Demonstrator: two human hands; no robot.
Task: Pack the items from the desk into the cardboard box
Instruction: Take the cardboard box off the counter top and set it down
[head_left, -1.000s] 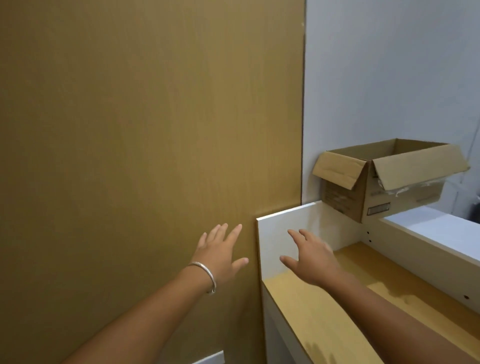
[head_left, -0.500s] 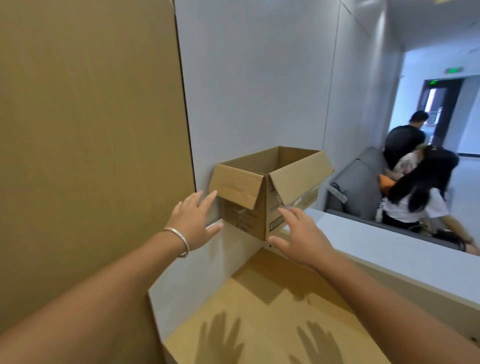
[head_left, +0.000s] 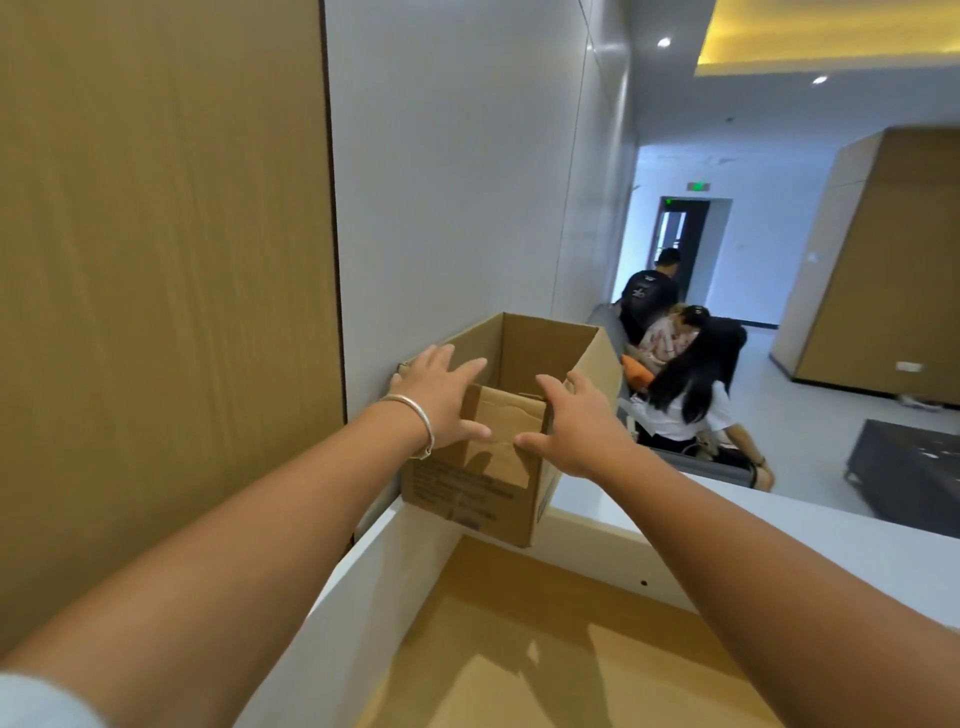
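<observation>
An open cardboard box (head_left: 550, 353) stands on the corner of the white ledge (head_left: 810, 535), against the wall, and its near side overhangs the wooden desk top (head_left: 519, 654). My left hand (head_left: 441, 400), with a silver bangle on the wrist, lies on the box's left top edge with fingers spread and the thumb on the near flap. My right hand (head_left: 582, 426) rests on the near right corner, fingers spread over the rim and thumb on the front face. The part of the box's inside that shows is bare. No desk items are in view.
A tall wood panel (head_left: 156, 312) fills the left side and a white wall (head_left: 457, 182) rises behind the box. Beyond the ledge, people (head_left: 685, 400) sit on a grey sofa. A doorway (head_left: 680, 244) and a dark low table (head_left: 909, 467) lie farther off.
My view swung right and up from the wood panel toward the box. Both hands reached forward and came down on the box's top edges, where before they hovered short of it.
</observation>
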